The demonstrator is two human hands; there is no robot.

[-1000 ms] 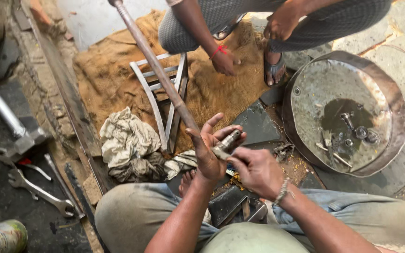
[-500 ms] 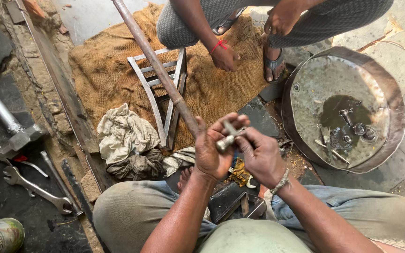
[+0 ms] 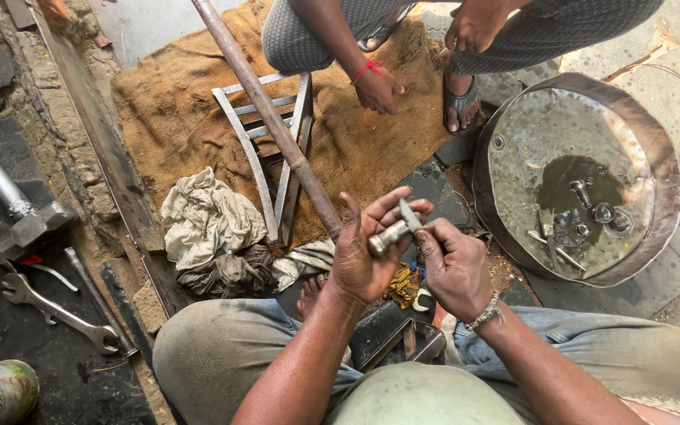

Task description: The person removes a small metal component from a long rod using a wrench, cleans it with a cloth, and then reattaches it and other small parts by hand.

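Observation:
My left hand is closed around a short grey metal bolt-like part, held just above my knees. My right hand pinches a thin flat metal piece against the end of that part. Both hands are greasy and touch each other at the fingertips. A long rusty pipe runs from the top of the view down behind my left hand.
Across from me a person squats on brown sacking, one hand hanging down. A round metal pan at right holds dark oil and small parts. Rags, a metal frame, a spanner and a hammer lie at left.
My hands have risen slightly and come together; the right hand moved from below the part up to its tip, now pressing the thin piece on it.

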